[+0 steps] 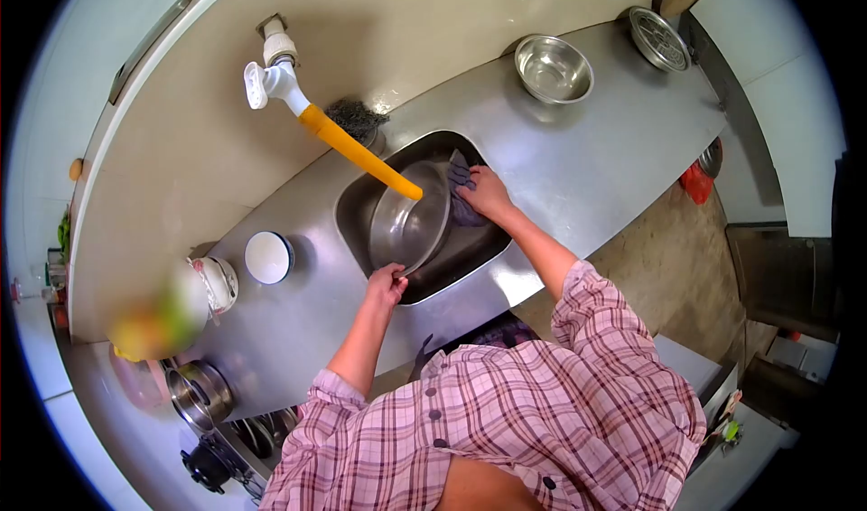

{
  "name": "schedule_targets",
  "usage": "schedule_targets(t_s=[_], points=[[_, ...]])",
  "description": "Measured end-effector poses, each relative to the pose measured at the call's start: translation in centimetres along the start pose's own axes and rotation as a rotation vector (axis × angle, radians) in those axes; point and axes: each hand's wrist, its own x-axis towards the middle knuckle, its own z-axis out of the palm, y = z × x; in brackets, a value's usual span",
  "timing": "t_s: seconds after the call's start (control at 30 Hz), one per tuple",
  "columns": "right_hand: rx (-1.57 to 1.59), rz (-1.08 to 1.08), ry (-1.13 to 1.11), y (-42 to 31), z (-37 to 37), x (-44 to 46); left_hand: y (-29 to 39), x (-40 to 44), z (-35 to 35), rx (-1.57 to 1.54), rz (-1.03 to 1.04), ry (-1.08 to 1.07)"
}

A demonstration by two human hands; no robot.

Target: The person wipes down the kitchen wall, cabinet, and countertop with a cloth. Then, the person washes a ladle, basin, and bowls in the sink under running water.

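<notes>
A round metal basin (394, 228) is tilted inside the sink (488, 243), under the orange hose (357, 152) of the tap. With its fingers closed on the basin's near rim, my left hand (386, 285) holds it at the sink's front edge. My right hand (488, 195) grips a dark grey cloth (462, 206) at the basin's right side. Part of the cloth hangs down into the sink. Whether water runs from the hose I cannot tell.
A steel bowl (554, 70) and a strainer-like steel dish (660, 39) stand at the back right of the counter. On the left are a white bowl (268, 258), a patterned bowl (217, 285) and a steel pot (200, 395). A dark scrubber (357, 116) sits behind the sink.
</notes>
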Motion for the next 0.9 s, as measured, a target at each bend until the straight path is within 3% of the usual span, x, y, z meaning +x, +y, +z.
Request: schedule_targets(t_s=[0.07,0.17,0.2,0.33,0.4,0.47,0.67,0.8,0.9], points=[[-0.361,-0.034,-0.321,0.6,0.0,0.2,-0.2,-0.5,0.9,0.075,0.125,0.080],[-0.750,-0.329,-0.616,-0.5,-1.6,-1.9,-0.2,-1.6,2.8,0.159,0.329,0.194],[-0.705,-0.289,-0.669,0.2,-1.1,-1.8,0.1,-3.3,3.8,0.174,0.355,0.183],[-0.386,-0.068,-0.534,0.2,-3.3,-0.2,-0.4,-1.1,3.4,0.168,0.397,0.157],[-0.032,-0.133,-0.067,-3.5,-6.5,0.4,-0.4,-2.0,4.3,0.167,0.373,0.152],[0.320,-0.224,0.093,-9.3,-10.4,2.0,-0.5,-1.8,4.4,0.144,0.345,0.128],[0.432,-0.931,0.368,-29.1,-18.2,3.5,-0.6,-3.8,6.1,0.214,0.242,0.032],[0.409,-0.922,0.305,-34.6,-15.2,4.5,-0.7,-3.9,6.1,0.274,0.149,-0.051],[0.347,-0.831,0.319,-35.8,-14.8,5.5,-1.2,-4.9,6.2,0.331,0.227,-0.045]])
